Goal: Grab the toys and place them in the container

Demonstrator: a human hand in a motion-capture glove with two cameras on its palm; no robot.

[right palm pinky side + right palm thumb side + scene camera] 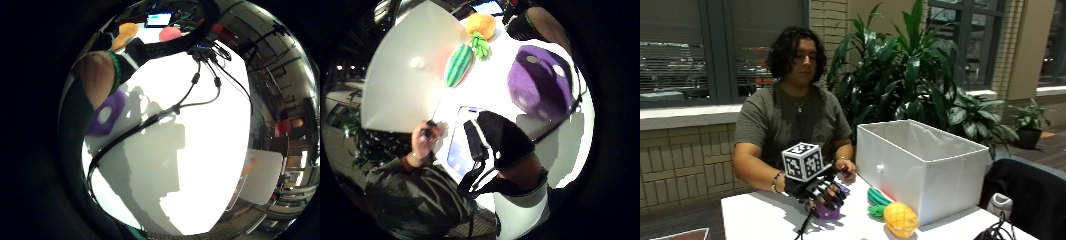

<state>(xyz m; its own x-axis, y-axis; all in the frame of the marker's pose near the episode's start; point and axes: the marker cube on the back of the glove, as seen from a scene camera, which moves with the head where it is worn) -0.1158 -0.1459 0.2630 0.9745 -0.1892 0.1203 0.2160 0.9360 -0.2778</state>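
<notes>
— Gloved right hand [818,192]?
— Curled over the purple toy [827,211], grasping it on the white table [760,220], seen from outside.
— And the container [923,167]?
— At about three o'clock from the hand, well apart; yellow pineapple toy [900,219] and green striped toy [877,196] lying at its base.
— Thumb-side palm view?
— Purple toy [540,82] close to the palm; striped toy [458,65] touching the container wall [405,75], pineapple [480,26] just beside. Bare hand [424,141] near the container's corner.
— Little-finger side?
— Purple edge [106,114] beside a fingertip, table [210,150] beyond.
</notes>
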